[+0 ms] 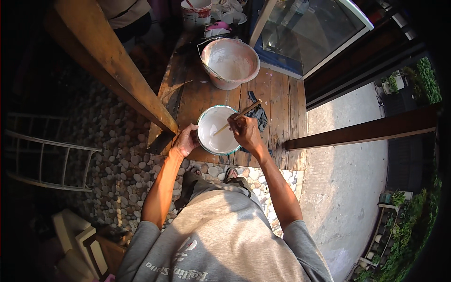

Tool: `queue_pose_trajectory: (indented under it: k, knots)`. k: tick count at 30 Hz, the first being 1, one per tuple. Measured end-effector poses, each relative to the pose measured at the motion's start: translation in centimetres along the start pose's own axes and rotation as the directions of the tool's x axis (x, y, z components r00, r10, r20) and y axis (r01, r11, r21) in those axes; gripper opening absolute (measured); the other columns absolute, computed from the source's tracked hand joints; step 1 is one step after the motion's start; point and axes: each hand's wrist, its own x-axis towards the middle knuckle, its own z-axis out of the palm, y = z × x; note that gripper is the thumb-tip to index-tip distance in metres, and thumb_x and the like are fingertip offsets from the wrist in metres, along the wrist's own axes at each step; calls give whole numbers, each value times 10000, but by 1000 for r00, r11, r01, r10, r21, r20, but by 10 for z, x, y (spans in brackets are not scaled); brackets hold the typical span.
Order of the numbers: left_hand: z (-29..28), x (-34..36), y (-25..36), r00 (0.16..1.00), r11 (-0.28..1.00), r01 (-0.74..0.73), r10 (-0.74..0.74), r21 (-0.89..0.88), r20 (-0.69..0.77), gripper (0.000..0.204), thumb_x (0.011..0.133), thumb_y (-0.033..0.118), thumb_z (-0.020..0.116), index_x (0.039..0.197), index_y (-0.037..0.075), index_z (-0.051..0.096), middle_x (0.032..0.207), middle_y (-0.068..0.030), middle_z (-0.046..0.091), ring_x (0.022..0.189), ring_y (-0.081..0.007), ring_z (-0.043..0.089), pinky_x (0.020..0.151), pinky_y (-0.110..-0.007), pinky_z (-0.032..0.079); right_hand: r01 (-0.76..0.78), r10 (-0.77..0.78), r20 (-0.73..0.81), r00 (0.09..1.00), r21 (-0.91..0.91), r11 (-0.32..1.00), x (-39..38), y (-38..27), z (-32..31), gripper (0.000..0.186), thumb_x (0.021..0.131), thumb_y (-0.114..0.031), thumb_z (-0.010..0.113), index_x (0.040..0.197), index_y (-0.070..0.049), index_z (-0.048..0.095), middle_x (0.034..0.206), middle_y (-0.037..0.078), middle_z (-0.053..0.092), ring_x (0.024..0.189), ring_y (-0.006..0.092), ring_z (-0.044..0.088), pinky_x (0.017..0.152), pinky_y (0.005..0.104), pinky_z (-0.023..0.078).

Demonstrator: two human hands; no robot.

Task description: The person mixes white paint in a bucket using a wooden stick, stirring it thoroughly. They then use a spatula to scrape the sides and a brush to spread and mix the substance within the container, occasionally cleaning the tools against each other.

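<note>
A round tub [206, 139] with a greenish rim and white liquid inside stands at the near edge of the wooden platform. My left hand [187, 140] grips its left side, thumb up at the rim. Closed over the tub's right side, my right hand [247, 132] holds a thin wooden stick [251, 106]. The stick slants, its lower end dipping into the white liquid and its upper end rising to the right. Beside my right hand, partly hidden by it, lies a dark crumpled cloth [260, 115].
A pinkish bucket [229, 86] with a wire handle and white residue stands farther back on the wooden platform [188, 84]. A wooden post [136, 77] rises at left, and a beam [347, 129] crosses at right. Behind are a glass-paned frame [310, 35] and a paint pail [196, 16].
</note>
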Motion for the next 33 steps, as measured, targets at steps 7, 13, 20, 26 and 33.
queue_pose_trajectory:
  k: [7, 13, 20, 26, 33]
  knots:
    - [24, -14, -3, 1000, 997, 2, -1, 77, -6, 284, 774, 433, 673, 888, 181, 605, 762, 21, 567, 724, -111, 541, 710, -299, 466, -102, 88, -147, 985, -91, 991, -1, -6, -40, 118, 858, -64, 603, 783, 25, 586, 613, 213, 568, 515, 351, 585, 473, 364, 426]
    - [24, -15, -22, 996, 993, 10, 0, 119, -88, 297, 782, 454, 678, 881, 184, 604, 750, 28, 556, 706, -103, 529, 698, -291, 453, -114, 114, -18, 993, 11, 993, -32, -20, -32, 129, 883, -68, 600, 824, 45, 619, 662, 166, 635, 558, 247, 652, 522, 314, 497]
    - [30, -22, -34, 992, 998, -24, 30, 55, -123, 268, 796, 415, 687, 884, 176, 606, 724, 39, 555, 675, -105, 534, 683, -285, 468, -83, 45, -196, 979, -188, 979, -19, -13, -37, 98, 859, -30, 597, 773, 12, 573, 647, 192, 596, 554, 350, 606, 485, 396, 448]
    - [36, -34, -44, 991, 999, -48, 46, -16, -126, 264, 787, 391, 700, 806, 157, 579, 683, 23, 562, 639, -121, 569, 651, -312, 512, -98, 59, -161, 985, -246, 964, -55, -19, -50, 93, 865, -63, 587, 812, 10, 612, 616, 179, 585, 549, 356, 599, 485, 379, 455]
    - [21, -44, -54, 990, 991, -59, 43, -120, -133, 271, 790, 398, 679, 758, 161, 553, 672, 18, 554, 625, -131, 562, 630, -309, 501, -357, 543, -391, 743, 455, 816, -89, -33, -47, 232, 941, -165, 587, 875, 53, 630, 619, 72, 632, 601, 103, 635, 551, 254, 488]
